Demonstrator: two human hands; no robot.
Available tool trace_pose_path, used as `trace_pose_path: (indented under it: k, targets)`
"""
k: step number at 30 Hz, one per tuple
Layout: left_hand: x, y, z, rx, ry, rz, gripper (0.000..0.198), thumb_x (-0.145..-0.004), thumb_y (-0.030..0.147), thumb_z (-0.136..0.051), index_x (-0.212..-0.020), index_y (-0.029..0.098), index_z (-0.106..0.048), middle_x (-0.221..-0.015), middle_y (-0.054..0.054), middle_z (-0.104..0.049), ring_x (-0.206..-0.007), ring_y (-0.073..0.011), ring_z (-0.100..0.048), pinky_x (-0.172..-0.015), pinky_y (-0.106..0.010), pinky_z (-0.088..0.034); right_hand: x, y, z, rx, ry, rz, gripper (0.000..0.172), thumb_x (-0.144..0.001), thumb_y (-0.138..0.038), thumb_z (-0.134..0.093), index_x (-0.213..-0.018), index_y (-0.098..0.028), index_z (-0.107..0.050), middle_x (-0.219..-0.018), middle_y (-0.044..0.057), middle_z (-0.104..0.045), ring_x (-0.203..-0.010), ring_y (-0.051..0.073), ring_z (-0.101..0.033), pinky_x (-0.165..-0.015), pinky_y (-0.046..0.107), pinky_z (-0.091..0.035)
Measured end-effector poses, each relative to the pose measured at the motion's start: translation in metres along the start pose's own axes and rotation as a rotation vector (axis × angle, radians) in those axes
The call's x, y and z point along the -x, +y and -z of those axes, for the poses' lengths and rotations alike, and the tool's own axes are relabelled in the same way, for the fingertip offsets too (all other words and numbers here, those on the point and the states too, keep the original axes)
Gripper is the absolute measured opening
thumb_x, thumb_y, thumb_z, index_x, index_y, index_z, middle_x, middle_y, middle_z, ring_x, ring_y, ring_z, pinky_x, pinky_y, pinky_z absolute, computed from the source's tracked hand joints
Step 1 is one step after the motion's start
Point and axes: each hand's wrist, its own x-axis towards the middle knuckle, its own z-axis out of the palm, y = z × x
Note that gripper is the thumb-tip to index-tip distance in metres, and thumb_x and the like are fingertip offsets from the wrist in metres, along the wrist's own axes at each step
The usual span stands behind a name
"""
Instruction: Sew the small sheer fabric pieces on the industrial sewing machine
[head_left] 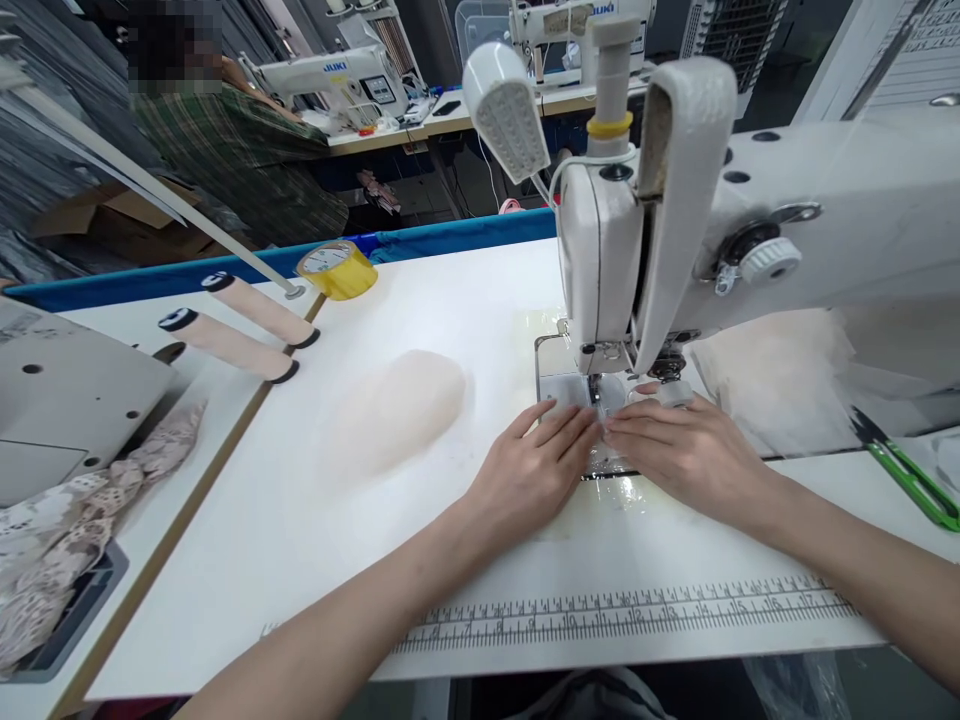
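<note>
My left hand (536, 465) lies with its fingers stretched out on the metal plate just left of the needle area of a white sewing machine (600, 250). From the other side my right hand (694, 450) reaches in, fingers extended and close together, its fingertips almost meeting those of the left. Between them the presser foot (595, 388) comes down. Whether thin sheer cloth lies under the fingertips I cannot tell. A piece of pale sheer fabric (409, 415) rests on the white table to the left of my hands.
Behind the machine's needle end lies more sheer cloth (772, 375), with green thread snips (911, 470) at the right. Two thread cones (229, 345), a yellow tape roll (337, 270) and lace (97, 520) are on the left. A printed ruler (600, 615) runs along the front. A person (240, 150) sits beyond.
</note>
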Motion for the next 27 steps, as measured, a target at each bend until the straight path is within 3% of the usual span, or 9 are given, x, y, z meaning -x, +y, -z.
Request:
trace_pose_path:
  k: [9,15,27]
  targets:
    - [0.002,0.005,0.002,-0.015,0.031,0.008,0.027,-0.093,0.016,-0.047,-0.114,0.01,-0.062,-0.118,-0.011,-0.066,-0.111,-0.02,-0.062,-0.103,-0.041,-0.045,0.002,-0.006,0.002,0.038,-0.005,0.01,0.019,-0.09,-0.008,-0.052,-0.098,-0.014,-0.068,-0.104,0.003,-0.072,-0.1,0.016,-0.064,-0.093,0.034,-0.044]
    - [-0.003,-0.002,-0.004,-0.014,0.036,0.048,0.03,-0.094,0.023,-0.048,-0.116,0.008,-0.061,-0.118,-0.013,-0.066,-0.112,-0.0219,-0.061,-0.104,-0.044,-0.042,0.0,-0.004,-0.002,0.076,0.0,-0.026,0.021,-0.091,-0.008,-0.05,-0.094,-0.015,-0.07,-0.104,0.003,-0.072,-0.092,0.015,-0.067,-0.09,0.033,-0.045]
    - [0.004,0.009,0.003,-0.044,0.037,0.099,0.035,-0.094,0.033,-0.048,-0.112,0.007,-0.063,-0.116,-0.014,-0.067,-0.11,-0.023,-0.062,-0.101,-0.042,-0.044,0.0,-0.011,-0.002,0.122,-0.003,-0.062,0.021,-0.093,-0.019,-0.051,-0.093,-0.015,-0.072,-0.105,0.003,-0.072,-0.088,0.016,-0.067,-0.096,0.037,-0.042]
